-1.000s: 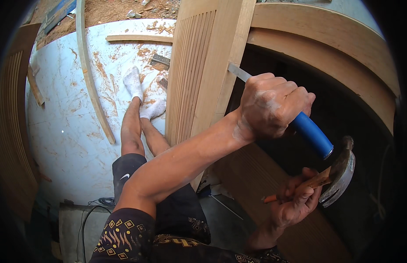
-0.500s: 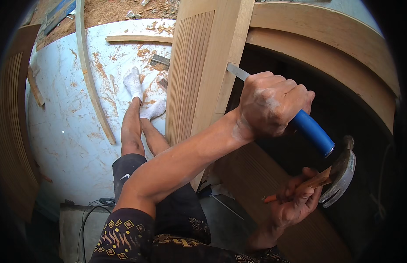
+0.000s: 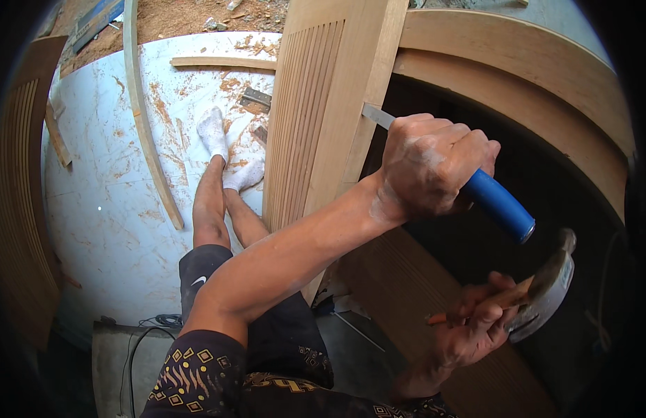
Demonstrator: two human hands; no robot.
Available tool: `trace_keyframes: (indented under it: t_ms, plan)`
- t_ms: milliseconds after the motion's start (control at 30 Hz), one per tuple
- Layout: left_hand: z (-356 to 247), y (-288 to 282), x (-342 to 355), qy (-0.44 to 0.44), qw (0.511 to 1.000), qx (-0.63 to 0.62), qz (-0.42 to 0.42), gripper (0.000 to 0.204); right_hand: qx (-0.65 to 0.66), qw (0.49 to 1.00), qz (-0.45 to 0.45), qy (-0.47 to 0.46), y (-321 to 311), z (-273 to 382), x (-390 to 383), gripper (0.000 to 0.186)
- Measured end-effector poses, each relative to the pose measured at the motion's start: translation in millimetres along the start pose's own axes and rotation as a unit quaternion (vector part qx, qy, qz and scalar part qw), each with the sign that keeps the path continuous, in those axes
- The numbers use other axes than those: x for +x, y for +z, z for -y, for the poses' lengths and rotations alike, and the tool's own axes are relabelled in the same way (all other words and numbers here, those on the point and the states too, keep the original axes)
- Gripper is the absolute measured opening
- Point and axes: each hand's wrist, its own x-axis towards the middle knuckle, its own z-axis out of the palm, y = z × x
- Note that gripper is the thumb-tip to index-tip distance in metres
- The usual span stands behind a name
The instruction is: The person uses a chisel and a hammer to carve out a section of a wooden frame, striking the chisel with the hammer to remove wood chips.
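Observation:
My left hand (image 3: 434,164) is closed around a chisel (image 3: 500,205) with a blue handle, whose butt sticks out toward the lower right. The flat steel blade (image 3: 378,116) meets the narrow edge of a wooden door panel (image 3: 337,132) with a grooved face. Below and to the right, my right hand (image 3: 476,320) grips a claw hammer (image 3: 549,292) by its wooden handle, close to the head. The hammer head is apart from the chisel's butt. An orange tip (image 3: 436,319) shows beside the right fingers; I cannot tell what it belongs to.
Curved wooden boards (image 3: 511,52) stretch across the upper right. A long wooden strip (image 3: 143,118) and a shorter one (image 3: 222,63) lie on the white floor (image 3: 107,251) among shavings. Metal hinges (image 3: 257,97) rest near the panel. A dark grooved panel (image 3: 23,202) stands at left.
The hammer and my right hand have moved slightly down and to the right, away from the chisel's butt. My left hand and the chisel have barely shifted.

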Motion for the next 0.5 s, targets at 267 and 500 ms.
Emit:
trace_keyframes:
  t_ms: [267, 500]
  plan:
    - [-2, 0, 4, -0.018, 1.0, -0.008, -0.003, 0.032, -0.039, 0.999, -0.004, 0.028, 4, 5, 7, 0.058]
    - [-2, 0, 4, -0.034, 0.999, -0.009, -0.002, 0.033, -0.057, 0.997, 0.033, 0.033, -5, 7, 16, 0.06]
